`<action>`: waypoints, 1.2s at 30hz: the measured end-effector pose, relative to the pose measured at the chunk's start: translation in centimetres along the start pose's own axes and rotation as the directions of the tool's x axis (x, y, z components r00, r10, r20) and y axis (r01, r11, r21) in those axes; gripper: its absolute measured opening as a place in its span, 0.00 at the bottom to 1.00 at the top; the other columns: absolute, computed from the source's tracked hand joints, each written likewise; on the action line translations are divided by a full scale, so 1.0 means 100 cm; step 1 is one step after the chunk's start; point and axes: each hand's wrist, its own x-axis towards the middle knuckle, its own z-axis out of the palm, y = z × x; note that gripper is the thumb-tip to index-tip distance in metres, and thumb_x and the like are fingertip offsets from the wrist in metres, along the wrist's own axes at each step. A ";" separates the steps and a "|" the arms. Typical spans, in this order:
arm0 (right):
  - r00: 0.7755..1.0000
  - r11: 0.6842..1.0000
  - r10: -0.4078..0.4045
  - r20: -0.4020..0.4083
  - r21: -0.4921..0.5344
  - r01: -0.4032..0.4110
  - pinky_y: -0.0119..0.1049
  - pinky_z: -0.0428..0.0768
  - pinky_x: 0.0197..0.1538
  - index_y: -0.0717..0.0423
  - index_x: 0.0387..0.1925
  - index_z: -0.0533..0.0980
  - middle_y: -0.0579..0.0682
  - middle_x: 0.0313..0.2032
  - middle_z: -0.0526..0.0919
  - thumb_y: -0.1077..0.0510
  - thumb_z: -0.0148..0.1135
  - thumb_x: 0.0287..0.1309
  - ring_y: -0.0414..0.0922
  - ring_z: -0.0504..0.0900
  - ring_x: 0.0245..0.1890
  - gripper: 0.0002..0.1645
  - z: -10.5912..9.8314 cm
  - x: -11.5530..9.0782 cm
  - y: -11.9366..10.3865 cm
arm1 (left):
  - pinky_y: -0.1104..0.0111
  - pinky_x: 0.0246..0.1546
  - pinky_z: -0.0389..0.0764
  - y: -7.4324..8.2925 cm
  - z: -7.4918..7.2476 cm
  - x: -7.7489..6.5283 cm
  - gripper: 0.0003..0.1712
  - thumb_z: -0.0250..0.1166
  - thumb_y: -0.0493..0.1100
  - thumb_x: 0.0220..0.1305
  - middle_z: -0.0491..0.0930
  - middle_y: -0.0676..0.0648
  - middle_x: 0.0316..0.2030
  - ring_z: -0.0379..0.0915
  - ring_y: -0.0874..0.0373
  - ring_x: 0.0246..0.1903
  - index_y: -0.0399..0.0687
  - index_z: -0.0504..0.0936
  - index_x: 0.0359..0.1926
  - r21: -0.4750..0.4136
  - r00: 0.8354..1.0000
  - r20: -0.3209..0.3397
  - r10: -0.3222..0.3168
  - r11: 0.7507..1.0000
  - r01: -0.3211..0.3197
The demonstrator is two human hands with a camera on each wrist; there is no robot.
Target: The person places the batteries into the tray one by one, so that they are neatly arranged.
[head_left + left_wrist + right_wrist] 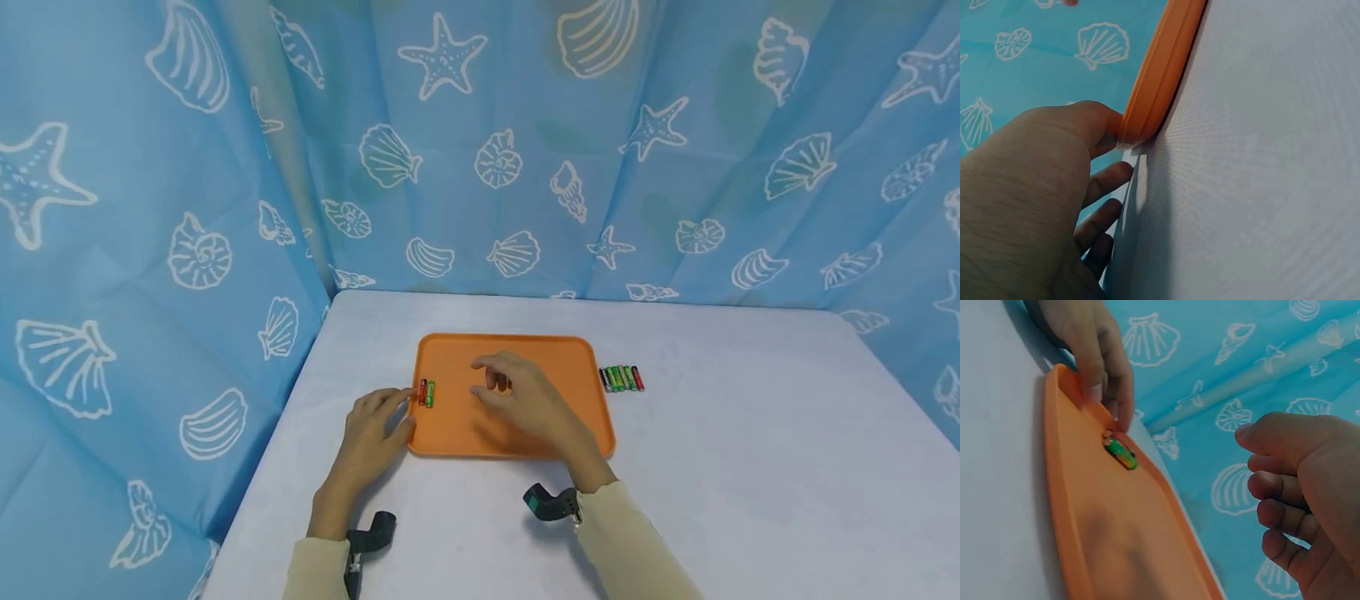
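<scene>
Touching the tray (457,437), left hand (375,432) has fingers parted; right hand (525,400) hovers empty, loosely curved. A left-hand bump could jolt it, rolling the batteries (430,395).

Seeing a white bench (750,467), matte, with a fine weave visible close up from the left wrist. Can make out left, right and back edges from the head view; can't see the front one. Carries an orange tray (457,429) directly: rectangular, rounded corners, raised rim, lying flat with long sides left to right. Sits nearer the left edge than the right. Also carries a row of small batteries (622,378) just right of the tray, side by side, on their sides, roughly front to back. Reads mostly green, dark at left end, red at right.
</scene>
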 end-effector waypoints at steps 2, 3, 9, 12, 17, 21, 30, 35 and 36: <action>1.000 1.000 -0.014 -0.003 -0.013 0.014 0.35 0.76 0.38 0.49 0.55 0.79 0.40 0.33 0.73 0.52 0.67 0.64 0.40 0.73 0.35 0.18 -0.006 -0.003 -0.001 | 0.43 0.68 0.56 0.000 0.000 0.000 0.26 0.62 0.47 0.71 0.70 0.44 0.64 0.54 0.45 0.69 0.55 0.75 0.68 -0.002 1.000 -0.005 0.008 1.000 -0.008; 1.000 1.000 -0.020 -0.002 -0.021 0.019 0.35 0.76 0.38 0.49 0.55 0.79 0.39 0.33 0.73 0.52 0.67 0.64 0.40 0.73 0.34 0.18 -0.008 -0.005 0.000 | 0.43 0.68 0.56 0.000 0.000 0.000 0.26 0.62 0.47 0.71 0.70 0.44 0.64 0.54 0.45 0.69 0.55 0.75 0.68 -0.002 1.000 -0.006 0.010 1.000 -0.010; 1.000 0.998 -0.017 -0.006 -0.065 0.016 0.35 0.76 0.37 0.49 0.54 0.80 0.40 0.32 0.73 0.53 0.67 0.64 0.40 0.73 0.33 0.18 -0.020 -0.016 0.007 | 0.43 0.68 0.55 0.000 -0.002 0.000 0.26 0.61 0.48 0.71 0.70 0.44 0.64 0.53 0.45 0.69 0.56 0.74 0.68 0.004 1.000 0.009 0.002 1.000 -0.002; 1.000 0.997 0.009 -0.017 -0.070 -0.010 0.36 0.75 0.37 0.49 0.55 0.79 0.40 0.33 0.73 0.54 0.68 0.63 0.41 0.72 0.34 0.18 -0.028 -0.021 0.013 | 0.43 0.69 0.54 0.000 -0.003 0.000 0.26 0.61 0.48 0.72 0.69 0.43 0.65 0.53 0.45 0.69 0.56 0.74 0.69 0.003 1.000 0.020 -0.007 1.000 0.007; 0.999 0.995 0.026 -0.040 -0.091 -0.030 0.38 0.75 0.37 0.48 0.56 0.78 0.41 0.33 0.72 0.55 0.68 0.63 0.42 0.71 0.35 0.20 -0.045 -0.028 0.021 | 0.42 0.68 0.54 0.001 -0.003 -0.001 0.26 0.61 0.48 0.71 0.69 0.43 0.65 0.51 0.44 0.70 0.55 0.73 0.69 0.008 1.000 0.023 -0.019 1.000 0.019; 0.999 0.990 0.009 -0.050 -0.143 -0.016 0.38 0.74 0.35 0.50 0.56 0.78 0.41 0.32 0.72 0.55 0.69 0.63 0.44 0.72 0.35 0.20 -0.060 -0.039 0.031 | 0.43 0.68 0.53 0.000 -0.001 -0.001 0.26 0.62 0.46 0.71 0.69 0.43 0.65 0.52 0.44 0.69 0.54 0.74 0.68 -0.014 1.000 0.012 0.006 1.000 -0.006; 0.998 0.983 0.009 -0.070 -0.183 -0.022 0.40 0.76 0.35 0.55 0.58 0.77 0.43 0.33 0.74 0.56 0.70 0.62 0.44 0.72 0.33 0.24 -0.095 -0.055 0.058 | 0.43 0.69 0.52 0.000 0.000 -0.001 0.26 0.62 0.46 0.70 0.70 0.42 0.64 0.53 0.43 0.69 0.53 0.74 0.68 0.003 1.000 0.001 0.009 1.000 -0.009; 0.988 0.974 0.013 -0.156 -0.221 -0.048 0.41 0.75 0.33 0.55 0.59 0.76 0.44 0.32 0.74 0.56 0.71 0.61 0.46 0.72 0.31 0.26 -0.123 -0.063 0.080 | 0.42 0.68 0.54 0.001 0.001 -0.002 0.26 0.61 0.47 0.71 0.70 0.42 0.64 0.53 0.43 0.69 0.54 0.74 0.68 0.006 1.000 -0.001 0.008 1.000 -0.008; 0.986 0.971 0.022 -0.167 -0.231 -0.061 0.40 0.74 0.33 0.55 0.59 0.76 0.45 0.32 0.74 0.56 0.71 0.60 0.46 0.72 0.32 0.26 -0.127 -0.066 0.087 | 0.42 0.68 0.55 0.002 0.001 -0.002 0.26 0.61 0.47 0.71 0.70 0.43 0.64 0.53 0.44 0.69 0.54 0.74 0.68 0.009 1.000 0.000 0.004 1.000 -0.004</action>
